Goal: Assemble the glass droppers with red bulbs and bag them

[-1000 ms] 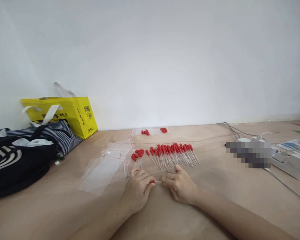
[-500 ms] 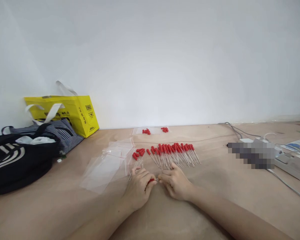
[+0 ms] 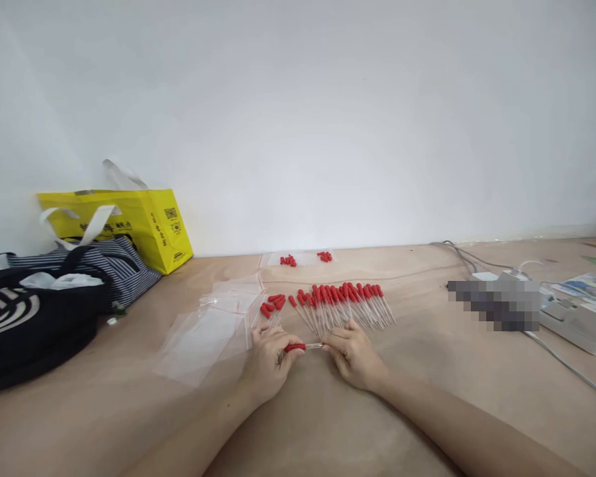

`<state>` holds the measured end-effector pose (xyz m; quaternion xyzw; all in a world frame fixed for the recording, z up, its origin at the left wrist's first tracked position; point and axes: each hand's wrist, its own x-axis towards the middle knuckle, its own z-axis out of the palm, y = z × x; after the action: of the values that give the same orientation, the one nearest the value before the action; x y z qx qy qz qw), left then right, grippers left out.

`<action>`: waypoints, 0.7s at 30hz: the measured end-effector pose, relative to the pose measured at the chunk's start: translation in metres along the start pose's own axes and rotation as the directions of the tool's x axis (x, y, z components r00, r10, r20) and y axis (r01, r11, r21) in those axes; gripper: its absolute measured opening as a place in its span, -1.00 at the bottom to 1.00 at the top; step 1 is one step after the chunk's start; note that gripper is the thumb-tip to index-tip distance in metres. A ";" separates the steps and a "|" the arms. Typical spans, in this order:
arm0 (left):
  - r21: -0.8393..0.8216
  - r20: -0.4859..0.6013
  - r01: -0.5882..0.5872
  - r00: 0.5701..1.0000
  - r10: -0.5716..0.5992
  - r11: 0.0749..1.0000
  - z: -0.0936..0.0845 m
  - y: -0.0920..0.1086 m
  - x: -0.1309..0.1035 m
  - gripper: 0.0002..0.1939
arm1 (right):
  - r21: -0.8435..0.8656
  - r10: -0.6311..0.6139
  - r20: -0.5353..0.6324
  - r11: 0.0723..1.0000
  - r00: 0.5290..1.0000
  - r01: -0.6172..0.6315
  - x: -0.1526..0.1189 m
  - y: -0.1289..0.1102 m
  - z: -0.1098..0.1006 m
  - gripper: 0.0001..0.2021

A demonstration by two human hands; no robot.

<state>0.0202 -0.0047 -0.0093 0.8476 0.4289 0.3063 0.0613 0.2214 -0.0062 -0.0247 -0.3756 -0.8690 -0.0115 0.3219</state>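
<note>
My left hand [image 3: 271,358] pinches a red rubber bulb [image 3: 294,347] between thumb and fingers. A clear glass dropper tube [image 3: 314,346] reaches from the bulb's open end to my right hand [image 3: 352,354], whose fingers are closed on its other end. Just beyond my right hand lies a row of droppers with red bulbs [image 3: 347,291], their clear tubes pointing toward me. Several loose red bulbs [image 3: 278,301] rest beyond my left hand. Loose clear tubes [image 3: 274,324] there are partly hidden by that hand.
Clear zip bags [image 3: 203,338] lie spread left of my hands. Another clear bag [image 3: 308,258] with red bulbs on it or in it lies near the wall. A yellow bag [image 3: 166,232], a striped bag [image 3: 129,265] and a black bag [image 3: 40,331] stand left. A power strip [image 3: 576,324] with cables sits right.
The red bulb and the tube now show plainly between my hands, with more of both exposed. My hands are slightly farther apart. The whole view has shifted a little.
</note>
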 end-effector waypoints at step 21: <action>0.011 -0.095 0.125 0.988 -0.123 0.992 -0.012 -0.017 0.008 -0.81 | -0.092 0.076 0.129 0.994 0.989 -0.064 0.007 0.004 -0.011 -0.82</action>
<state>0.0055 0.0103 -0.0016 0.8044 0.4857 0.3380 0.0529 0.2268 -0.0016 -0.0135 -0.4195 -0.8734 -0.0131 0.2471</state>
